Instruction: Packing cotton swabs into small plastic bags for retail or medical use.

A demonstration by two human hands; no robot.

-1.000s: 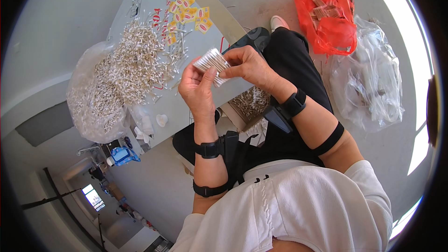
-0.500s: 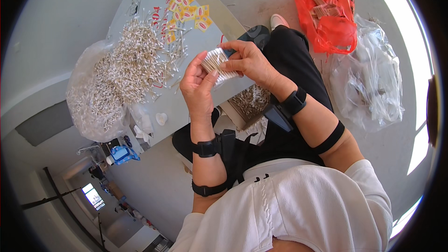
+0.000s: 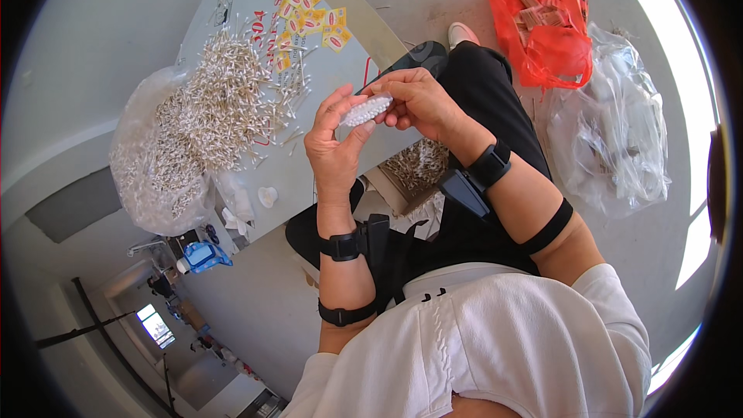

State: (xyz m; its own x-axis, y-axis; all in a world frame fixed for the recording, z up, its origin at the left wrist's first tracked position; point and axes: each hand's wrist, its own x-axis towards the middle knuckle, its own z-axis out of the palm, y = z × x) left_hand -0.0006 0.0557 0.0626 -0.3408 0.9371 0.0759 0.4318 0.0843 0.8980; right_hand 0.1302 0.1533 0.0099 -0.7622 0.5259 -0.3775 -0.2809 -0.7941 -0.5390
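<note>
Pack: rolled since the earlier frame, its white tips now facing the camera instead of its broad side. Sits between both hands, above the table's near edge.
Left hand: holding the pack's left end, thumb on the near side, fingers on the far side. Too hard a squeeze could bow the sticks.
Right hand: pinching the pack's right end; exact finger contact partly hidden. Uneven pull against the left could skew the rows or split the wrap, which looks like clear film.
Wrap: can't tell if sealed. If an end is open, tilting could let sticks slide out.
Box: open, loaded with loose swabs, below the table edge near the hands. A dropped pack could land in it and mix in.
Pile: loose swabs on the table, spilling from the clear bag. A bumped forearm could scatter it.
Cards: yellow, spread beyond the pile. Stray swabs lie close, so they could get picked up together.
Red bag: on the floor at right, well apart; low risk.
</note>
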